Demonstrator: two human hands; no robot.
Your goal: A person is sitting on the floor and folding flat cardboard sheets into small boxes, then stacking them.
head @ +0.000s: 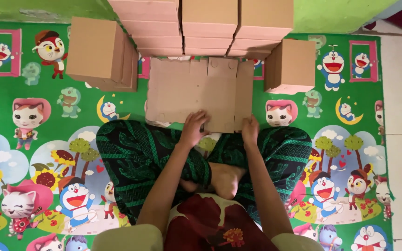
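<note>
The person is sitting cross-legged on a green cartoon play mat, legs in dark green patterned trousers folded under the camera. Both arms are reaching forward. The left hand is pressing down, fingers spread, on the near edge of a flat cardboard blank, and the right hand is gripping the near right corner of the same sheet. The 2 hands are set apart along that edge, neither closed into a fist.

The blank is lying unfolded on the mat just past the knees, its notched flaps showing along the far edge; judging by that, this piece is at the very start of being shaped, with all its folds left to make.

Beyond it, work looks well along: a leaning row of finished boxes is standing at the left, 1 single box at the right, and a stacked wall of boxes is rising against the green wall behind.
</note>
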